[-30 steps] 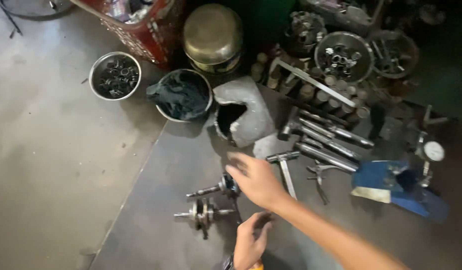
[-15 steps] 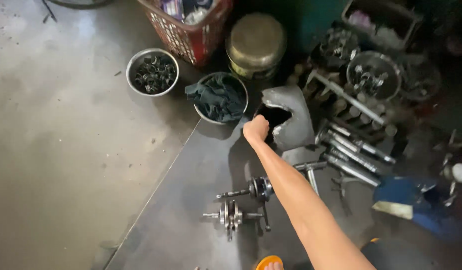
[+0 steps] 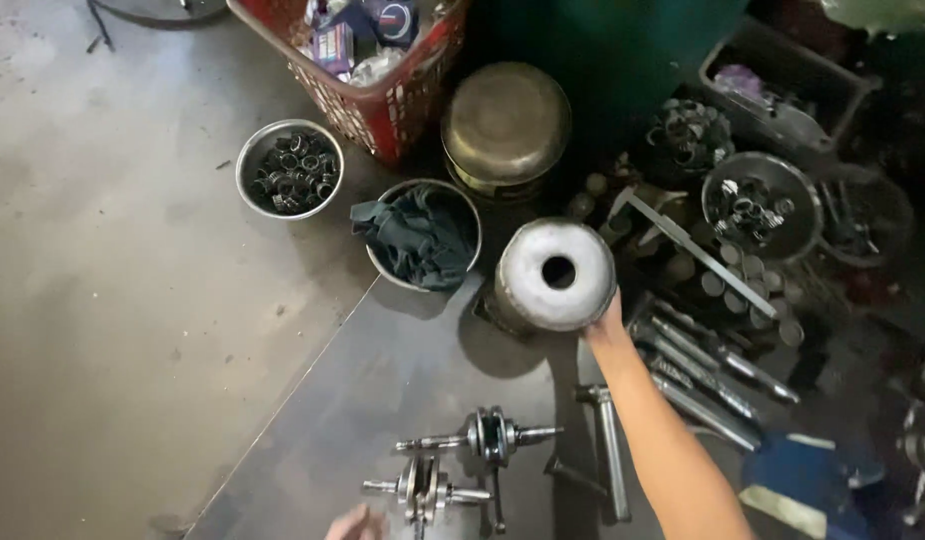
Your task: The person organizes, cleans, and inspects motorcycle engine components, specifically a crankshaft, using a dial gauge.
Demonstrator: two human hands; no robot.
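The right hand [image 3: 604, 318] grips the rim of a heavy grey metal cylinder [image 3: 556, 272] at frame centre and tips its bored end face upward; steadying it seems the next need. The left hand [image 3: 354, 523], bottom edge, is barely visible, grip unclear. Colourful packages [image 3: 344, 40] fill the red basket [image 3: 377, 112], upper left.

A grey, stained concrete floor [image 3: 112, 300] carries everything here, with a dark flat metal sheet [image 3: 402, 370] laid over part of it. On the sheet lie two steel crankshafts [image 3: 482, 438] side by side — near them a long steel T-handled bar [image 3: 607, 450]. On the bare floor stand a round steel bowl of small metal rings [image 3: 287, 168], a second bowl holding dark green rags [image 3: 422, 235], a red plastic mesh basket [image 3: 357, 95] and a brass-coloured domed pot [image 3: 505, 122] — all close together.
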